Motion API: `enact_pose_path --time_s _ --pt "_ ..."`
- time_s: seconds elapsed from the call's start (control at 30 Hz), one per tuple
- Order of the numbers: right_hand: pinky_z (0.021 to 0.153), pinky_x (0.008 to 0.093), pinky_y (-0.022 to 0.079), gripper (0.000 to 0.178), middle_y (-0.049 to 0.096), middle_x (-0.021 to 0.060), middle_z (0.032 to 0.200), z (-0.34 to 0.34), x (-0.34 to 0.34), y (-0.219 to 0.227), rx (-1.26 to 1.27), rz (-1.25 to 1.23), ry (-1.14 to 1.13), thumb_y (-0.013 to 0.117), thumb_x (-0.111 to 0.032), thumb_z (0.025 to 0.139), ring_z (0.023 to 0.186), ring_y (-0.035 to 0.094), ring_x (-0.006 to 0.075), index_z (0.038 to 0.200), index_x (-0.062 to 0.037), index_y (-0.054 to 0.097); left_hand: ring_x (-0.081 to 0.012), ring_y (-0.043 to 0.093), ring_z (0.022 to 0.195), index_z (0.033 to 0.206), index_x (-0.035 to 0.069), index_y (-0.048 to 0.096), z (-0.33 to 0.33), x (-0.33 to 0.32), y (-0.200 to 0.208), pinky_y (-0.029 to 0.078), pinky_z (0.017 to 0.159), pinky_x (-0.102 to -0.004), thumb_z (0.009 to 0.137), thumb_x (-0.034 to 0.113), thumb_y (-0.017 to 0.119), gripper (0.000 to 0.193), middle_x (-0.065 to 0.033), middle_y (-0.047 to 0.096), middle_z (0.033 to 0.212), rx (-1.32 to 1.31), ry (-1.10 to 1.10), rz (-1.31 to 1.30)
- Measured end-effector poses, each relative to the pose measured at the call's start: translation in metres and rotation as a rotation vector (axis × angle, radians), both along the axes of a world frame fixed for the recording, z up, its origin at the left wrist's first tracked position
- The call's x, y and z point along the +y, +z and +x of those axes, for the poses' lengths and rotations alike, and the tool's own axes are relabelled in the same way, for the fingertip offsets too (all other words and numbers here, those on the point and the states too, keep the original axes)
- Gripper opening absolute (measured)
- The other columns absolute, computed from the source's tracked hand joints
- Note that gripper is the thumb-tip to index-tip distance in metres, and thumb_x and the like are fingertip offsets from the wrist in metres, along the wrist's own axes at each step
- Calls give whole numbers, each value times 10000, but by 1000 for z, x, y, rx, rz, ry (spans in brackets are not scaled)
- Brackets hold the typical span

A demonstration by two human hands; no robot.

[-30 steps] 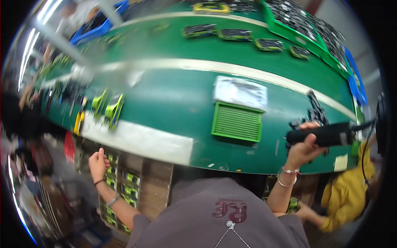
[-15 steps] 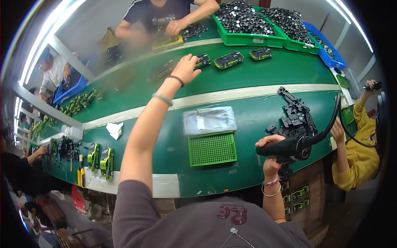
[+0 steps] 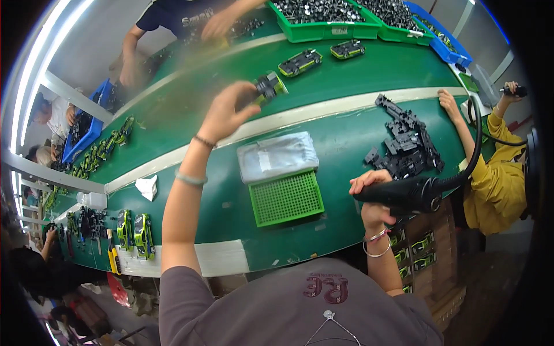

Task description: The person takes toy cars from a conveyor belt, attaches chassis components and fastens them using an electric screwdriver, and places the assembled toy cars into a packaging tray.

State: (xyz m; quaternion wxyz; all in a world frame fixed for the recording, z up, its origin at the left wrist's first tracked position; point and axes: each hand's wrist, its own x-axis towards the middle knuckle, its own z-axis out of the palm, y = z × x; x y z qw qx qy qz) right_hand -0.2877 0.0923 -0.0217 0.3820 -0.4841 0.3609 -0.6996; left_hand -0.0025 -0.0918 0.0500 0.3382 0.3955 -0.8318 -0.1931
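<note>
My left hand (image 3: 226, 115) is over the far half of the green table, its fingers closed round one end of a black and lime toy car (image 3: 269, 88). The car is tilted, and my fingers partly hide it. In my right hand (image 3: 372, 199), at the near right, is a thick black handheld power tool (image 3: 398, 197), apparently an electric screwdriver, with a cable curving up from its end. Its working tip is hidden. Two more toy cars, one nearer (image 3: 300, 62) and one farther right (image 3: 348, 49), lie with their undersides up beyond my left hand.
A green perforated basket (image 3: 287, 199) and a wrapped pale packet (image 3: 278, 157) lie before me. Black plastic parts (image 3: 407, 141) are heaped at right. Two toy cars (image 3: 143, 235) stand at left beside yellow-handled pliers (image 3: 113, 256). Co-workers sit opposite and at right (image 3: 497, 193). Parts-filled green bins (image 3: 326, 30) stand at the back.
My left hand has taken hold of the nearest toy car in the row, tilted it and drawn it nearer. My right hand keeps its grip on the tool. The whole view has shifted slightly.
</note>
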Motion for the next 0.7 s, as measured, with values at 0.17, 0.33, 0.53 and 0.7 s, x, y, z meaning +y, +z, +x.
enact_pose_path --time_s 0.17,0.33,0.53,0.7 --pt "569 270 463 998 514 66 658 9 -4 3 2 16 -11 450 -918 408 562 512 146 864 -31 415 -307 511 1047 1138 76 565 -2 83 -4 424 902 -377 716 135 722 454 -121 575 1103 -173 -171 97" --pt "536 260 460 1008 511 67 637 15 -10 10 0 1 -14 440 -925 395 536 505 141 865 -35 398 -312 508 1039 1162 95 573 -4 96 -22 419 915 -389 706 141 724 483 -126 568 1080 -233 -125 3" --pt "528 303 464 1062 498 81 604 47 -28 57 -90 -63 79 252 -988 407 511 505 168 855 -36 400 -308 515 1016 1148 95 592 -3 94 -32 437 892 -379 702 142 728 468 -128 557 1090 -233 -112 -45" --pt "517 298 452 1065 500 76 580 70 -44 50 -82 24 148 217 -993 420 506 501 177 840 -35 417 -302 522 1021 1163 114 589 -3 92 -32 449 874 -370 715 151 724 469 -128 554 1085 -226 -122 13"
